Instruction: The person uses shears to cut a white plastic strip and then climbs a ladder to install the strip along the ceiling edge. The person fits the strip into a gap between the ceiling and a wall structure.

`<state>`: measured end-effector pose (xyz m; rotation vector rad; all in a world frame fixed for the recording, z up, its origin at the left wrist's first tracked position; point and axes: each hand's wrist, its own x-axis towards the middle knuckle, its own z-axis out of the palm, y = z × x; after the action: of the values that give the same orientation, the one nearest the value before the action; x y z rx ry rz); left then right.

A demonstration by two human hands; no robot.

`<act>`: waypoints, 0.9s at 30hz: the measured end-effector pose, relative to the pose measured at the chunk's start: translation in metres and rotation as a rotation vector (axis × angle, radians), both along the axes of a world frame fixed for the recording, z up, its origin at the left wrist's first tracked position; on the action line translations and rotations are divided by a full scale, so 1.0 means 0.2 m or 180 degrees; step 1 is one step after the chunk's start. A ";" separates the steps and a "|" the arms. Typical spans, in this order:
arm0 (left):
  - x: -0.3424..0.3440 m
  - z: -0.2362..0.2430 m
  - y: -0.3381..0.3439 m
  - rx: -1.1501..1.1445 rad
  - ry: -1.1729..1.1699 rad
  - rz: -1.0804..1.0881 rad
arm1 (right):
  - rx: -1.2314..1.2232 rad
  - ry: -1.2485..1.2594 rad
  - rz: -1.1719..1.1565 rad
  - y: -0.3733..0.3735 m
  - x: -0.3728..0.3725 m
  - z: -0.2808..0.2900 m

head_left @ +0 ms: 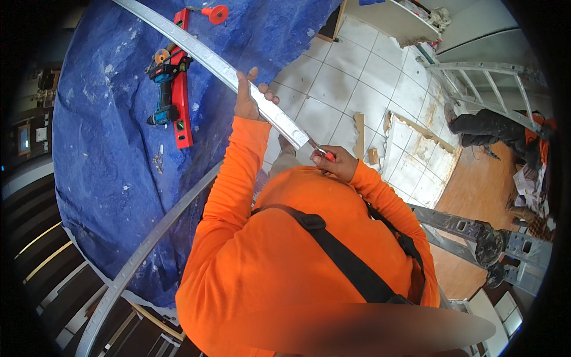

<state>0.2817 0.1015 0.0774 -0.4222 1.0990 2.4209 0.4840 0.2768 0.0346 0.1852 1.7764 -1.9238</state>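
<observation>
A long, shiny metal channel (205,58) slants from the far left down to just in front of my body. My left hand (252,98) is closed round it a short way up from its near end, thumb along one side and fingers over the other. At that end, my right hand (340,164) grips a red-handled tool, which looks like tin snips (326,155). Its metal jaws meet the channel's tip; whether they bite into it is too small to tell.
A blue tarp (119,190) covers the left side, bearing a red spirit level (183,113), a cordless drill (165,95) and an orange-red round piece (217,14). Another metal channel (148,244) curves past my left. Ladders (499,68) stand right, near a person in dark trousers (491,126). Broken board pieces (359,135) lie on tiles.
</observation>
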 end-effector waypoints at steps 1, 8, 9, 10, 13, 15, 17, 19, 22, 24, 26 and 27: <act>0.00 0.00 0.00 0.0012 0.0008 -0.0001 | -0.0027 -0.0035 -0.0001 0.00 0.00 0.00; 0.01 0.01 0.00 -0.0062 0.0022 -0.0056 | -0.0271 -0.0070 -0.0047 0.01 -0.01 0.06; 0.01 0.02 0.00 -0.0070 0.0029 -0.0046 | -0.0320 -0.0066 -0.0057 0.01 -0.01 0.07; 0.01 0.02 0.01 -0.0079 0.0036 -0.0035 | -0.0330 -0.0096 -0.0055 0.01 -0.01 0.07; 0.01 0.04 0.01 -0.0143 0.0011 -0.0036 | -0.0274 -0.0090 -0.0038 0.01 -0.01 0.07; 0.02 0.04 0.01 -0.0131 0.0013 -0.0016 | -0.0122 0.0039 -0.0016 0.01 -0.01 0.06; 0.02 0.03 0.01 -0.0073 0.0018 0.0005 | -0.0071 0.0025 0.0063 0.02 -0.02 0.07; 0.01 0.02 0.00 0.0028 0.0023 0.0018 | -0.0055 0.0003 0.0088 0.02 -0.02 0.08; 0.02 0.04 0.01 -0.0038 0.0040 -0.0008 | -0.0064 -0.0031 0.0055 0.01 -0.01 0.08; 0.02 0.02 0.00 0.0077 0.0053 -0.0016 | -0.0051 -0.0049 0.0043 0.01 0.00 0.07; 0.02 0.00 -0.01 0.0164 0.0069 -0.0042 | 0.0035 0.0027 0.0036 0.00 0.00 0.07; 0.01 -0.02 -0.01 0.0194 0.0081 -0.0062 | 0.0075 0.0066 0.0029 0.00 0.00 0.07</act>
<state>0.2839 0.0987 0.0742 -0.3601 1.0320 2.4421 0.4839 0.2771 0.0483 0.1658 1.8109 -1.9055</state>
